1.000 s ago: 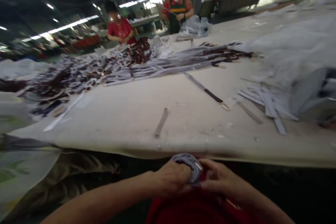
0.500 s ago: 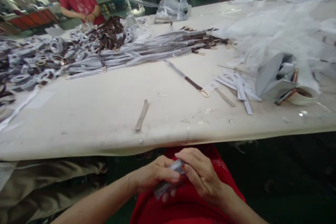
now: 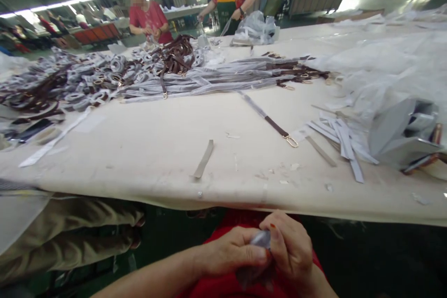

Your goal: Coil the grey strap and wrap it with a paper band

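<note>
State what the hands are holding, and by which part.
Both the left hand and right hand pinch a small grey wrapped piece between their fingers; which part cannot be told.

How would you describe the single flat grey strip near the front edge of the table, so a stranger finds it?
Start at the table, at its near edge above both hands. The grey strip lies there alone, slightly slanted; unlike the strap to its right, it has no buckle.
</note>
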Demonstrator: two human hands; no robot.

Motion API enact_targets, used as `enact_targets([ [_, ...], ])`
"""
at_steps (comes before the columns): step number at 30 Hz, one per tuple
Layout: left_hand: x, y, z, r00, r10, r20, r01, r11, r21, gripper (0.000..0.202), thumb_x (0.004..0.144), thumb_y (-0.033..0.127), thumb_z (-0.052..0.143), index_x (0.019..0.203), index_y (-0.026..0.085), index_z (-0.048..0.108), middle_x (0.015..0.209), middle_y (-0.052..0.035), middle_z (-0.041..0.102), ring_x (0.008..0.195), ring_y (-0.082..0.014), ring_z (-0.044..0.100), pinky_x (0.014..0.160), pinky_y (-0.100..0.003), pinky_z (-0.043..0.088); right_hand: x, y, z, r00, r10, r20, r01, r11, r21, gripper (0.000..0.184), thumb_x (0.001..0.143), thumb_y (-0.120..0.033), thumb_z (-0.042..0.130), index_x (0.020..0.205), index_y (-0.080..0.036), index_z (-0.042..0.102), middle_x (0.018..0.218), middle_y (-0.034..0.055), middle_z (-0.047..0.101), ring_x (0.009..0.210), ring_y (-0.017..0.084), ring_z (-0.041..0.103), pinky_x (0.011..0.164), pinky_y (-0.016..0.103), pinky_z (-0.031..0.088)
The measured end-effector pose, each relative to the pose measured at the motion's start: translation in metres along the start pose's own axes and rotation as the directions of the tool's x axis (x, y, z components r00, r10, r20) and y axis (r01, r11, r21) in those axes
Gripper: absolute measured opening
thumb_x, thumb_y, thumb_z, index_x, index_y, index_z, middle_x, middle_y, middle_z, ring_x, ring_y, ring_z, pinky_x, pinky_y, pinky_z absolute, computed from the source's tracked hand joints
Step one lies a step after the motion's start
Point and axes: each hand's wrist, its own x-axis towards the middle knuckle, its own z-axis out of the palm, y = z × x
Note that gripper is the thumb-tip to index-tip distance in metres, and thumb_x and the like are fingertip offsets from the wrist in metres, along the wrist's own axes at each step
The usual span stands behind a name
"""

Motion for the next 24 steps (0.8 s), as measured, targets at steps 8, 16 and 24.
enact_targets([
  [8,-0.027,0.009,-0.016,0.979,0.200,-0.047,-0.186,0.960,0.208,0.045,0.077,0.056,0.060,0.089,0.013,0.060,0.081,-0.0007,0.047,0.071,-0.0111,0.042,0.066,-0.021,0.035,0.015,-0.010,0.000,0.954,-0.246,0.174,0.270,0.953,-0.136,0.014,0.086,-0.008,0.041,0.080,-0.014,0.052,0.062,0.0046,0.051,0.056,0.017,0.044,0.054,0.031,0.032],
  [16,-0.040,-0.023,-0.034,0.999,0.037,-0.035,-0.044,0.973,-0.227,0.056,0.056,0.049,0.082,0.095,0.014,0.063,0.078,0.0000,0.054,0.068,-0.0095,0.046,0.065,-0.019,0.037,0.026,-0.009,0.035,0.881,-0.332,0.336,0.365,0.930,-0.039,0.028,0.089,-0.010,0.037,0.064,-0.018,0.047,0.054,0.0009,0.044,0.050,0.015,0.036,0.051,0.032,0.023],
  [24,-0.050,-0.054,-0.034,0.871,0.104,-0.480,-0.336,0.839,-0.429,0.053,0.053,0.051,0.082,0.079,0.007,0.069,0.064,-0.0079,0.064,0.048,-0.0087,0.053,0.044,-0.015,0.039,0.065,0.014,0.076,0.870,0.118,0.479,-0.185,0.978,0.094,0.022,0.097,-0.031,0.040,0.096,-0.019,0.058,0.089,0.0064,0.059,0.081,0.019,0.057,0.072,0.029,0.047],
])
